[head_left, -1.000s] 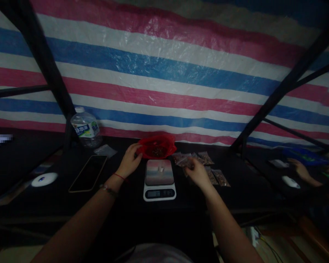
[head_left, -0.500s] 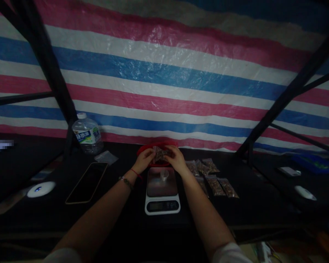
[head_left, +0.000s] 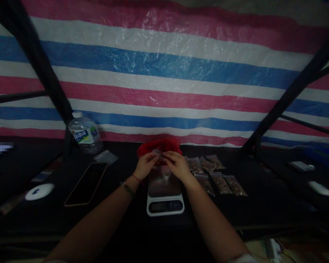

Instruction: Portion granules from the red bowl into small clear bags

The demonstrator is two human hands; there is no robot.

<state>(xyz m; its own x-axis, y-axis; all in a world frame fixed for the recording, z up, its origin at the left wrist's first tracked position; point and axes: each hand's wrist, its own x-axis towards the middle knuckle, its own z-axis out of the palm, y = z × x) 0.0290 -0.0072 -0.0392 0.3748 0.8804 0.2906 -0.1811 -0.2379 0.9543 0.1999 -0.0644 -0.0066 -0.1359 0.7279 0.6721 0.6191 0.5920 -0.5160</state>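
Observation:
Both of my hands pinch a small clear zip bag with brown bits in it. My left hand is closed on the bag's left side, my right hand on its right side. Behind them lies a red bag or container, partly covered by my fingers. Just below my hands a white kitchen scale stands on the black table, with a small clear cup on its metal plate. Right of my right forearm lie several filled zip bags in two rough rows.
At left are a phone, a stack of clear bags, a large plastic bottle and a white oval device. Slanting black posts flank a striped tarp. A white object lies far right.
The small bag has come lower and nearer the scale, with my fingers closer together on it. More of the red thing behind shows. The camera view has shifted slightly.

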